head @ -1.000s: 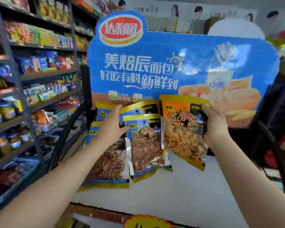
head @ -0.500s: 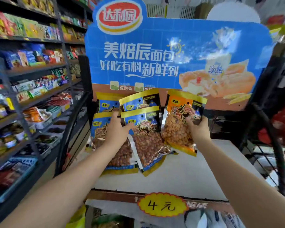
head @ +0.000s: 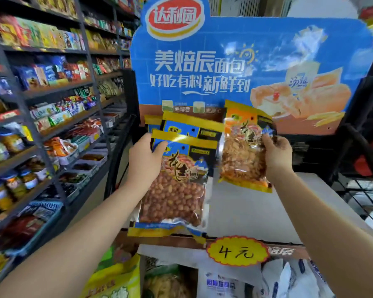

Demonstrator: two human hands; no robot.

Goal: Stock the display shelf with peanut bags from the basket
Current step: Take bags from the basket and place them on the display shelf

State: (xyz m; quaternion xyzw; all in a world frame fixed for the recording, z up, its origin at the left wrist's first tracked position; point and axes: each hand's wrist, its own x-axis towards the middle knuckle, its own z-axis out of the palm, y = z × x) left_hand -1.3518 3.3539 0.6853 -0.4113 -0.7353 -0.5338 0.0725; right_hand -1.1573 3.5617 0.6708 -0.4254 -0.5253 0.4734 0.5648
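Observation:
My left hand (head: pixel 145 161) grips a blue-and-yellow peanut bag (head: pixel 177 186) by its upper left corner and holds it upright over the front of the white display shelf (head: pixel 256 211). More blue bags (head: pixel 192 130) stand behind it against the blue backboard (head: pixel 246 67). My right hand (head: pixel 275 151) holds an orange-and-yellow peanut bag (head: pixel 241 155) by its right edge, its bottom at the shelf surface to the right of the blue bags. The basket is not in view.
Dark store shelves (head: pixel 52 89) full of snacks and jars run along the left. A yellow price tag (head: pixel 237 251) hangs on the display's front edge, with packaged goods (head: pixel 224 282) on the tier below. A black wire rack (head: pixel 364 190) stands at the right.
My left hand has lifted one blue bag up and forward from the row. My right hand has lowered the orange bag closer to the shelf. The view has tilted down.

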